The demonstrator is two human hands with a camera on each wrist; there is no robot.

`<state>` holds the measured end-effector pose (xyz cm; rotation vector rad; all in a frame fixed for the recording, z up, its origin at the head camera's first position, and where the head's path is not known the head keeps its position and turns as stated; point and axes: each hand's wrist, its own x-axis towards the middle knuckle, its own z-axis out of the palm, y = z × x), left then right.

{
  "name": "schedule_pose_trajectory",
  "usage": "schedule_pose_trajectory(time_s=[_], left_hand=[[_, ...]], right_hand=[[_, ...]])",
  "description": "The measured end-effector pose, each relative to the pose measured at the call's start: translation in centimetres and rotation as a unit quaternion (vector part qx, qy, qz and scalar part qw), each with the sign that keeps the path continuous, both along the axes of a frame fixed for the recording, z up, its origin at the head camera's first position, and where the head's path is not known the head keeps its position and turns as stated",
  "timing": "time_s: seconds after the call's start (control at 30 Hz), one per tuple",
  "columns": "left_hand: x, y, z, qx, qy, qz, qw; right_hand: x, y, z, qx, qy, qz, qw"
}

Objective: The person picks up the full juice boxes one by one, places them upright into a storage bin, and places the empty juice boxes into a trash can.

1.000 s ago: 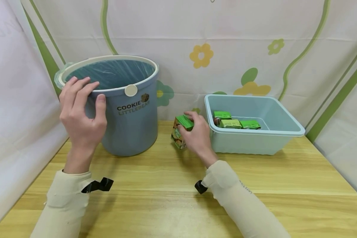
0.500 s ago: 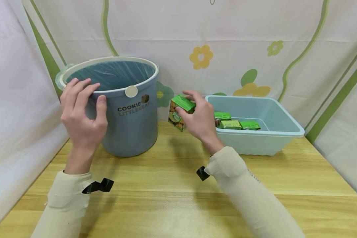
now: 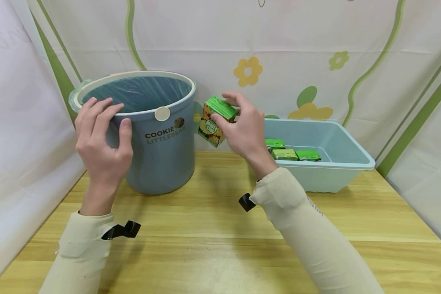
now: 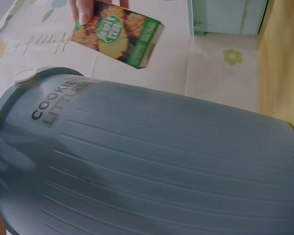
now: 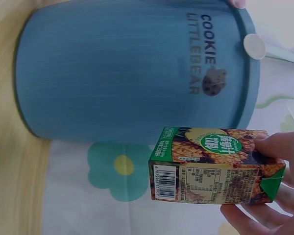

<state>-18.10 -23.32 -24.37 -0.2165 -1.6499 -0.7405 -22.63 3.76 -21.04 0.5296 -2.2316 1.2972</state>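
Observation:
My right hand (image 3: pixel 244 130) holds a green-topped pineapple juice box (image 3: pixel 214 122) between thumb and fingers. The box is tilted in the air, between the blue trash bin (image 3: pixel 159 159) and the light-blue tub. In the right wrist view, the juice box (image 5: pixel 210 166) shows its barcode and pineapple pictures, with the bin behind it. At the bin's front left, my left hand (image 3: pixel 103 147) grips the rim, fingers over the edge and thumb against the outer wall. A thin clear liner covers the bin's inside; its bottom is hidden.
On the right stands the light-blue tub (image 3: pixel 327 165), with several green-topped boxes (image 3: pixel 284 154) in its left part. Behind is a white cloth wall (image 3: pixel 206 32) printed with flowers. Everything stands on a wooden table (image 3: pixel 191 237).
My right hand has lifted the juice box from near the table up and slightly left, to a height near the bin's rim, tilting it. The left hand has stayed on the rim.

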Motion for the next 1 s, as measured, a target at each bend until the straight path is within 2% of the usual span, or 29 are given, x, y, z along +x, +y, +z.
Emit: schedule_pose_trajectory(time_s=[0.2,0.5,0.67,0.83,1.0], left_hand=[[0.0,0.0,0.0,0.000,-0.001,0.002,1.0000],[0.0,0.0,-0.1,0.001,-0.002,0.001,1.0000],[-0.1,0.0,-0.1,0.002,-0.003,0.001,1.0000],[-0.1,0.0,-0.2,0.000,-0.004,0.002,1.0000],[-0.2,-0.1,-0.3,0.000,-0.005,0.003,1.0000]], right_hand=[[0.2,-0.3,1.4,-0.016,0.023,-0.007,0.9996],[0.8,-0.5,4.4,-0.026,0.056,-0.023,0.9978],[1.1,-0.6,5.8,-0.036,0.084,-0.015,0.9957],[1.3,-0.8,6.9,-0.042,0.137,-0.009,0.9896],[1.5,-1.6,8.0,-0.048,0.167,0.017,0.9847]])
